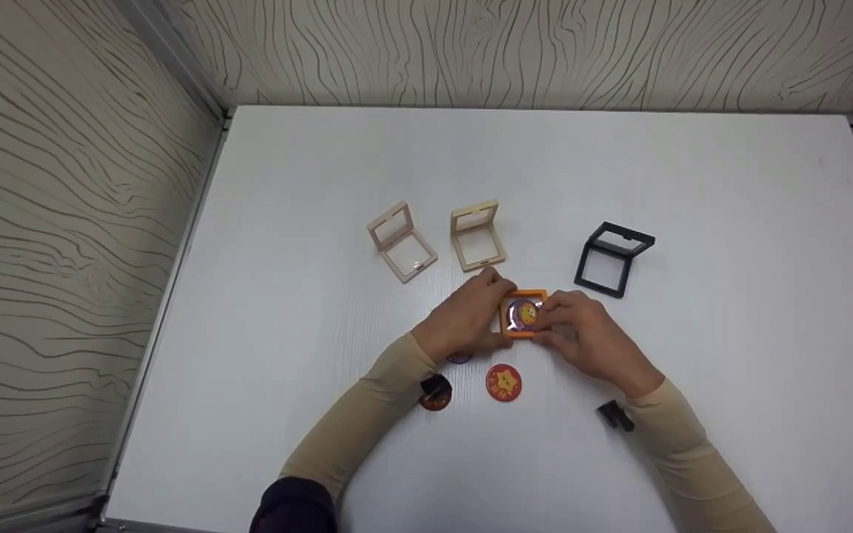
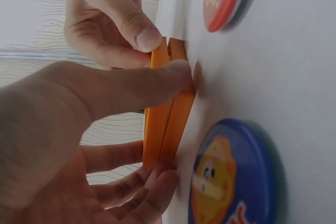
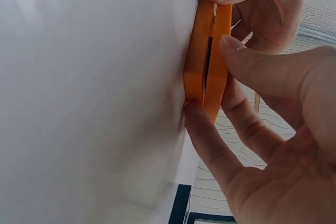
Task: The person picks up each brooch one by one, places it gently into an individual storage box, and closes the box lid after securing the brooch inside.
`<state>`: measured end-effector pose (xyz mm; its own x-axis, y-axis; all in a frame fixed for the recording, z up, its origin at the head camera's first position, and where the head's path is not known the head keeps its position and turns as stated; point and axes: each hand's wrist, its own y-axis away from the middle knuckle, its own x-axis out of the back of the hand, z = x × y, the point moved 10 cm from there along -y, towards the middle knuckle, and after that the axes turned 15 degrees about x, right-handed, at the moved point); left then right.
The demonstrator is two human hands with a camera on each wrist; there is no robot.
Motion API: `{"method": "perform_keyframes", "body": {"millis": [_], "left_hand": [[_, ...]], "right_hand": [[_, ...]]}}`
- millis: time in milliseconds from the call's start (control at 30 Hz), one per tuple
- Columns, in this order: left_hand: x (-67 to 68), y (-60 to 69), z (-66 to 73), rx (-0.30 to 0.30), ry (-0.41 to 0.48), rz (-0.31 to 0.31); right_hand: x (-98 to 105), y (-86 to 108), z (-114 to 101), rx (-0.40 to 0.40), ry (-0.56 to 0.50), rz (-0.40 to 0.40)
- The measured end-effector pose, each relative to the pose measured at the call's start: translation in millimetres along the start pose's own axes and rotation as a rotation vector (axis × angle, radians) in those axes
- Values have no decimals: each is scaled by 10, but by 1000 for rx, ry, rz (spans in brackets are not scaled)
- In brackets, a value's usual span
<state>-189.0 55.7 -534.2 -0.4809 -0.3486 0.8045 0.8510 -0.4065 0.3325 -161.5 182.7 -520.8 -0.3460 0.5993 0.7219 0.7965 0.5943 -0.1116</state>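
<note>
An orange hinged display frame (image 1: 526, 293) is on the white table between both hands, with a round purple badge bearing a yellow figure (image 1: 527, 314) inside it. My left hand (image 1: 467, 314) grips the frame's left side, thumb on the near edge and fingers at the far edge. My right hand (image 1: 591, 333) pinches its right side. In the right wrist view a thin gap runs between the two halves of the orange frame (image 3: 195, 61). A blue badge (image 2: 231, 177) with a yellow figure lies close to my left hand, partly hidden in the head view.
Three more frames stand opened behind the hands: pinkish beige (image 1: 420, 271), cream (image 1: 484, 263) and black (image 1: 599, 289). A red star badge (image 1: 504, 383) lies nearer the front, and a dark orange-brown badge (image 1: 435, 403) sits partly under the left wrist. Wood-patterned walls border the table.
</note>
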Motion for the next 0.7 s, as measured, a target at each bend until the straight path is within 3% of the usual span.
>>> {"method": "perform_keyframes", "body": {"millis": [500, 700], "left_hand": [[10, -7, 1, 31, 19, 6], [9, -6, -2, 36, 6, 18]], "right_hand": [[25, -6, -17, 17, 31, 21], [25, -20, -66, 63, 35, 50]]}}
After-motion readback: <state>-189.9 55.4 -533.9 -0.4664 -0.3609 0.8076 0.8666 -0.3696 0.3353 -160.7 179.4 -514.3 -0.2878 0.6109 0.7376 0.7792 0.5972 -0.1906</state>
